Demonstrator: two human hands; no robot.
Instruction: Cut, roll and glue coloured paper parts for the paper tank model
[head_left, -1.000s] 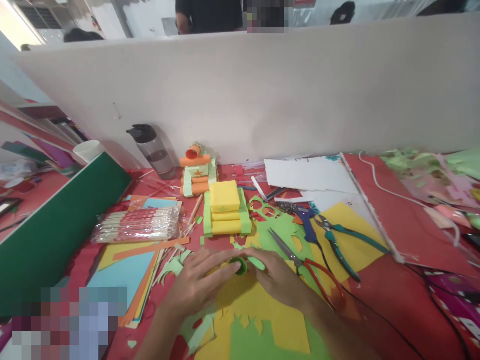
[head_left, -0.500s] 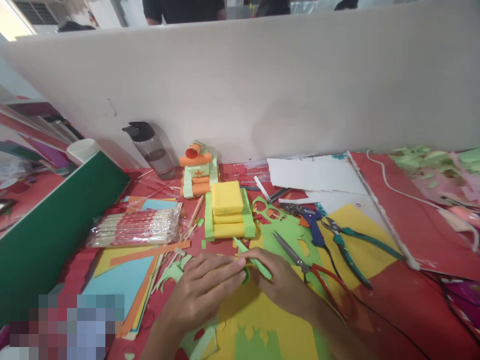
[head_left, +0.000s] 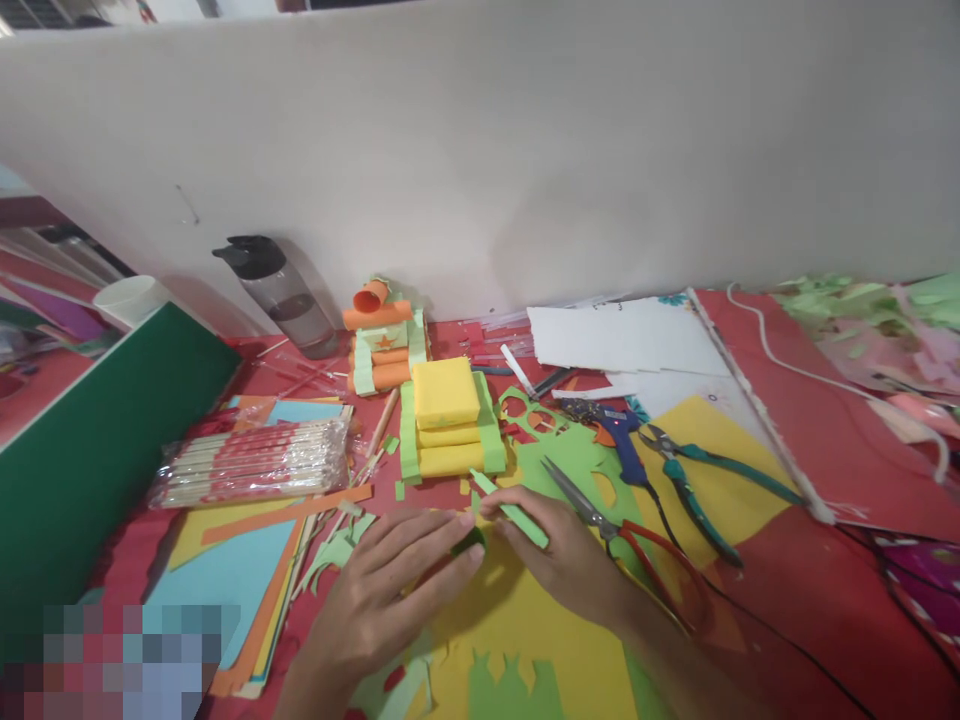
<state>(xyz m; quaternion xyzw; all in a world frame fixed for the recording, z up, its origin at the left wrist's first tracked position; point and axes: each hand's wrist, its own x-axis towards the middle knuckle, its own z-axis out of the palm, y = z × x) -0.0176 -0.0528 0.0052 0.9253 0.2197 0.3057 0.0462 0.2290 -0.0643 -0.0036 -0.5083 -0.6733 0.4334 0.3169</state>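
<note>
My left hand (head_left: 401, 575) reaches in from the lower left, its long fingers above and its thumb below a small dark-green paper roll (head_left: 471, 541); most of the roll is hidden. Close beside it, my right hand (head_left: 551, 545) pinches a narrow light-green strip (head_left: 517, 517) with a pointed far end. Below both hands lies a yellow sheet (head_left: 555, 640), with a green zigzag-cut paper piece (head_left: 514, 690) on it. Just beyond the strip's tip stands a yellow paper-covered block model (head_left: 448, 395) with green side bands. Red-handled scissors (head_left: 600, 522) lie open to the right.
Pliers (head_left: 694, 490) and a blue glue gun (head_left: 624, 440) with a cable lie at right. An orange paper model (head_left: 382, 345) and a water bottle (head_left: 281, 300) stand by the white partition (head_left: 450, 150). At left are bagged sticks (head_left: 259, 462), coloured sheets (head_left: 217, 580) and a green board (head_left: 112, 420).
The view has tilted down and shifted slightly. My left fingertips have drawn a little apart from my right hand, showing more of the dark-green roll. My right hand keeps the light-green strip.
</note>
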